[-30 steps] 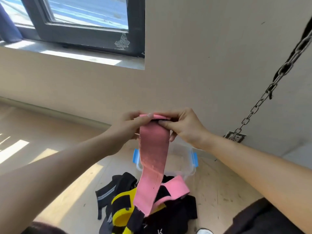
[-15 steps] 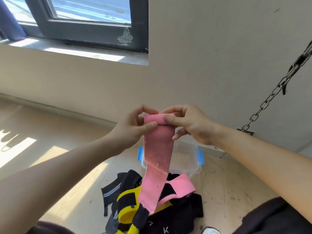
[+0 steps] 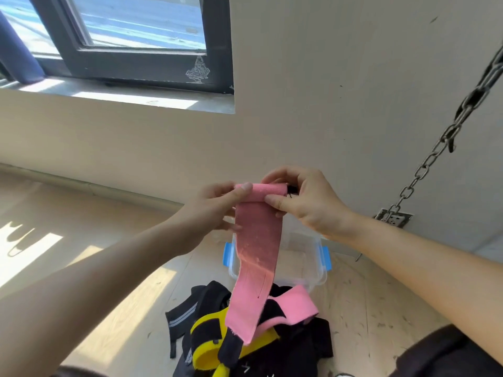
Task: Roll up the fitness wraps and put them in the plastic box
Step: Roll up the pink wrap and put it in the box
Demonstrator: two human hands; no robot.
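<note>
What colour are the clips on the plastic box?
The clips are blue, clearest in the head view.

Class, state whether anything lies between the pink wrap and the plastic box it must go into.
Nothing visible does. The left hand and right hand hold the pink wrap above the plastic box, whose top looks open; the other wraps lie on its near side.

Dark-framed window (image 3: 136,58) above-left of the left grip (image 3: 215,208); steel chain (image 3: 421,170) slanting down to a wall socket (image 3: 394,219), right of the right grip (image 3: 307,205).
</note>
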